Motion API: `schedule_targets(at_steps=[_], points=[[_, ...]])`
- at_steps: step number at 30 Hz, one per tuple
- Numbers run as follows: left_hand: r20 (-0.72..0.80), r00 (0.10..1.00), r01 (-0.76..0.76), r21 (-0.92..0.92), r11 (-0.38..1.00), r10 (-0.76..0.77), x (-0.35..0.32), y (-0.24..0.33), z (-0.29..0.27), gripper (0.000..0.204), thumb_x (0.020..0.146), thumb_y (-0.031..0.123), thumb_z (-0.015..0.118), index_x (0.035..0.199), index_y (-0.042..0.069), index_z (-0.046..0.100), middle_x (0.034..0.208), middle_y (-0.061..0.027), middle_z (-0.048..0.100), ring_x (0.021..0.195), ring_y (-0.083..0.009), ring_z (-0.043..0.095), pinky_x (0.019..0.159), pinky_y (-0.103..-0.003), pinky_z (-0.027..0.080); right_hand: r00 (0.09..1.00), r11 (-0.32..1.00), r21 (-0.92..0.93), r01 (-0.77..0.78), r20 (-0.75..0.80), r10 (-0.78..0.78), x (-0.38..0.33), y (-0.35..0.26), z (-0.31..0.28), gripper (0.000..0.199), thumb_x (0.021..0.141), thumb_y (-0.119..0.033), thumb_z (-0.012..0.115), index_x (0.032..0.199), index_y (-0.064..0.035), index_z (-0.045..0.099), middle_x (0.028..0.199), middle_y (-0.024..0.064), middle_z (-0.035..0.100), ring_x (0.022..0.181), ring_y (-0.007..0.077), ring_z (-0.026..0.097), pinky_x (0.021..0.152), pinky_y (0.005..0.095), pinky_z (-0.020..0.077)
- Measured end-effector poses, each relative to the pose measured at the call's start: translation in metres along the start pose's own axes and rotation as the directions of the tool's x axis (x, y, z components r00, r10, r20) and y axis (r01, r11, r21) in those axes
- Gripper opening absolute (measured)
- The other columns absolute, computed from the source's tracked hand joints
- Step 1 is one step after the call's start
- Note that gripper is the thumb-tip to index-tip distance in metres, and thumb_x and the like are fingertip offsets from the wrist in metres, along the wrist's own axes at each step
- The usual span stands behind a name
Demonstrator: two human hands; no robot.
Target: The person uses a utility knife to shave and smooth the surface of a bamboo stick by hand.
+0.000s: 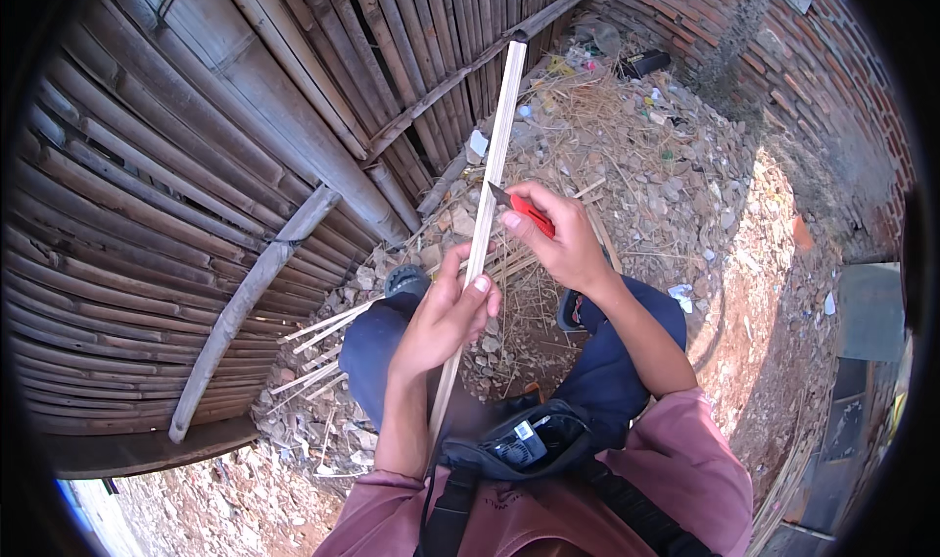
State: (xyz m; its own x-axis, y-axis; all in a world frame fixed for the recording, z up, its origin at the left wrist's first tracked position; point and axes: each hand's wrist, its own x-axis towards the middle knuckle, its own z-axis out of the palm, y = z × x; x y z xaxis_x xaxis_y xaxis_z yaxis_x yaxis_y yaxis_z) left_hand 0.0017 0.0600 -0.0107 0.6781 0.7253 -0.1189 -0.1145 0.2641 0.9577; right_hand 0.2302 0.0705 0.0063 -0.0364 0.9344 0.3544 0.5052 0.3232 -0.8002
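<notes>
A long pale bamboo strip (pixel 501 116) runs from my lap up toward the bamboo wall. My left hand (pixel 446 317) grips the strip near its lower half, fingers wrapped round it. My right hand (pixel 553 234) holds a red-handled utility knife (pixel 529 214) with its blade tip touching the strip's right edge, just above my left hand. I am seated, with my knees in dark blue trousers on either side of the strip.
A bamboo pole wall (pixel 196 165) fills the left side. Thin cut bamboo slivers (pixel 318 351) lie on rubble and straw by my left knee. A brick wall (pixel 813 68) stands at the right. A black waist bag (pixel 519 440) sits on my lap.
</notes>
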Motion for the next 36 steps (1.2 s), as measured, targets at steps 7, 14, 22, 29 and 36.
schedule_targets(at_steps=[7,14,22,29,36], points=[[0.063,0.998,0.001,0.038,0.999,-0.003,-0.004,0.003,0.007,0.054,0.114,0.011,0.054,0.157,0.005,0.023,0.1,-0.0113,0.064,0.069,-0.013,0.064,0.063,-0.028,0.056,0.989,0.863,0.484,-0.146,0.095,0.114,0.004,0.02,0.013,0.03,0.105,-0.025,0.074,0.119,0.0017,0.076,0.083,-0.0048,0.066,0.07,0.0044,0.056,0.061,0.0267,0.0429],[0.24,0.954,0.148,0.141,0.979,-0.179,-0.011,0.0,-0.005,0.033,0.114,0.011,0.055,0.145,0.002,0.046,0.092,-0.0074,0.064,0.077,-0.0167,0.071,0.071,-0.033,0.06,0.962,0.794,0.554,-0.25,0.049,0.269,0.011,0.014,-0.014,0.029,0.107,-0.023,0.071,0.123,0.0007,0.076,0.078,-0.0065,0.059,0.055,-0.0011,0.037,0.05,0.021,0.0261],[0.19,0.97,0.15,0.036,0.988,-0.154,-0.012,0.0,-0.003,0.018,0.116,0.017,0.053,0.13,0.006,0.052,0.081,0.0003,0.054,0.063,-0.0079,0.056,0.06,-0.028,0.053,0.969,0.824,0.514,-0.239,0.071,0.237,0.01,0.008,-0.022,0.031,0.107,-0.024,0.07,0.128,-0.001,0.073,0.085,-0.0014,0.065,0.058,0.0005,0.042,0.052,0.0216,0.0301],[-0.074,0.997,0.033,0.078,0.996,-0.027,-0.009,0.005,-0.001,0.022,0.111,0.025,0.068,0.113,0.009,0.052,0.073,0.0042,0.052,0.051,-0.0035,0.049,0.046,-0.023,0.042,0.994,0.995,0.098,0.028,0.101,-0.038,-0.006,0.001,-0.012,0.027,0.105,-0.024,0.071,0.122,-0.0036,0.071,0.081,0.008,0.069,0.072,0.0178,0.068,0.067,0.0326,0.0494],[-0.192,0.98,-0.026,0.115,0.993,0.048,-0.007,0.003,0.006,0.03,0.109,0.027,0.071,0.126,0.005,0.062,0.075,0.0062,0.056,0.055,-0.0022,0.051,0.048,-0.022,0.043,0.939,0.926,-0.201,0.321,0.198,-0.282,-0.017,-0.008,0.011,0.025,0.096,-0.028,0.078,0.108,-0.0078,0.07,0.087,0.0107,0.073,0.072,0.0337,0.073,0.061,0.044,0.0547]])
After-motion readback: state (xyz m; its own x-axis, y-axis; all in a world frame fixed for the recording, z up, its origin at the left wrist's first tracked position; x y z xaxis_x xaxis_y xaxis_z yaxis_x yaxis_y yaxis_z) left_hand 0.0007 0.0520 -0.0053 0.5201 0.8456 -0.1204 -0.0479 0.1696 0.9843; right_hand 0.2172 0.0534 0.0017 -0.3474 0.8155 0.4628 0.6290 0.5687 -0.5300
